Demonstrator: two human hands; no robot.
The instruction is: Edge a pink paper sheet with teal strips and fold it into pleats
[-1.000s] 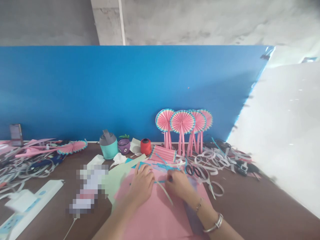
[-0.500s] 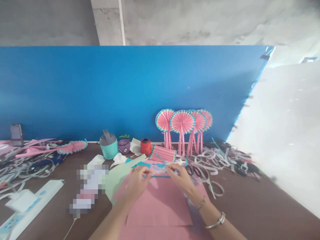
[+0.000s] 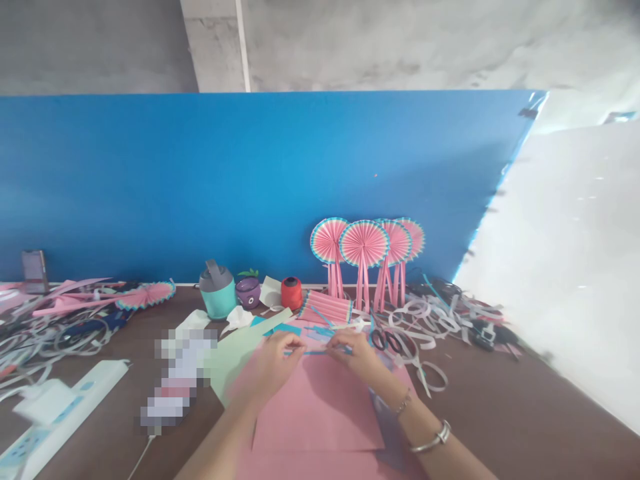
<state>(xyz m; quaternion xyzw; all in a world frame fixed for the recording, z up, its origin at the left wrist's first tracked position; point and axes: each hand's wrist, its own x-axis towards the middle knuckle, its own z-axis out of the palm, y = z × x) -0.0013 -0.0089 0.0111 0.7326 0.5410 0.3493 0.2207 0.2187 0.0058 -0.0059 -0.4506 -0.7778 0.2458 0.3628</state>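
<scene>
My left hand (image 3: pixel 274 363) and my right hand (image 3: pixel 354 357) rest at the far edge of a pink paper sheet (image 3: pixel 315 413) on the brown table. Both pinch the ends of a thin blue paper strip (image 3: pixel 316 351) stretched between them along that edge. A folded pink pleated paper (image 3: pixel 326 307) lies just beyond the hands. Bracelets sit on my right wrist.
Several pink paper fans on sticks (image 3: pixel 365 257) lean on the blue board. Scissors (image 3: pixel 386 339) lie right of my hands among white paper strips (image 3: pixel 430 320). A teal lidded cup (image 3: pixel 217 291), purple pot (image 3: pixel 248 291), red thread spool (image 3: pixel 291 293) and white power strip (image 3: pixel 55 410) stand left.
The hands moved away from me to the sheet's far edge, and a blue strip is now stretched between them. A white strip seen under my right hand earlier is gone.
</scene>
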